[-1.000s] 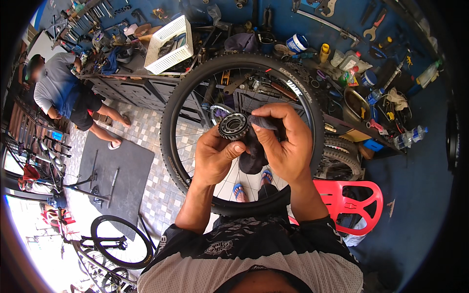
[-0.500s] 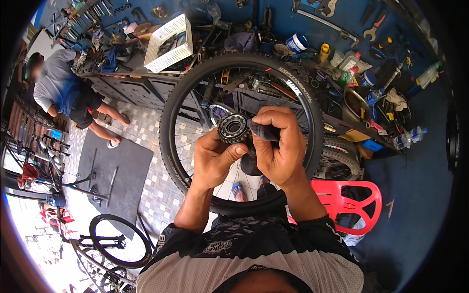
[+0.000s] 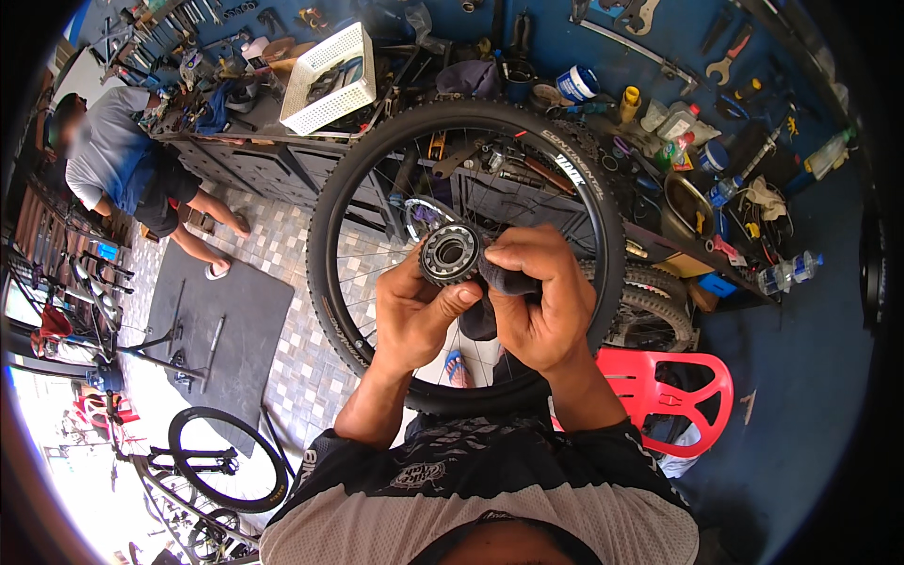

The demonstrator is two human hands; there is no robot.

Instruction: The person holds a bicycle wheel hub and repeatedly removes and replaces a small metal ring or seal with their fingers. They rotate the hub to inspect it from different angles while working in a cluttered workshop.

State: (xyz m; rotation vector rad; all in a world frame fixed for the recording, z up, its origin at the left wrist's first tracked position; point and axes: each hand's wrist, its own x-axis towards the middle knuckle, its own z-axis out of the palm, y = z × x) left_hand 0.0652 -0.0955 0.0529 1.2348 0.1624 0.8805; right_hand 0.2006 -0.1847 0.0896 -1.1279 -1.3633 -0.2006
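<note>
My left hand (image 3: 407, 311) is closed around a dark, round freehub body (image 3: 452, 273) with a bearing and a hole at its middle. Its open end faces up toward me, and my thumb presses on its near side. Pinched in my right hand (image 3: 546, 306) is a dark grey cloth (image 3: 509, 280), which touches or nearly touches the right side of the freehub. Both hands are in front of a large bicycle wheel (image 3: 325, 268) with a black tyre. Part of the cloth hangs below my fingers, across the spokes.
Behind the wheel runs a workbench (image 3: 292, 153) crowded with tools, a white perforated basket (image 3: 357, 95) and bottles. A red plastic chair (image 3: 640, 386) stands at my right. On the left, a person (image 3: 118, 155) stands by the bench near a dark mat (image 3: 240, 311), with bicycles nearby.
My right hand has moved slightly down with the cloth, along the freehub's right side. The freehub has shifted a little and its face shows slightly more fully.
</note>
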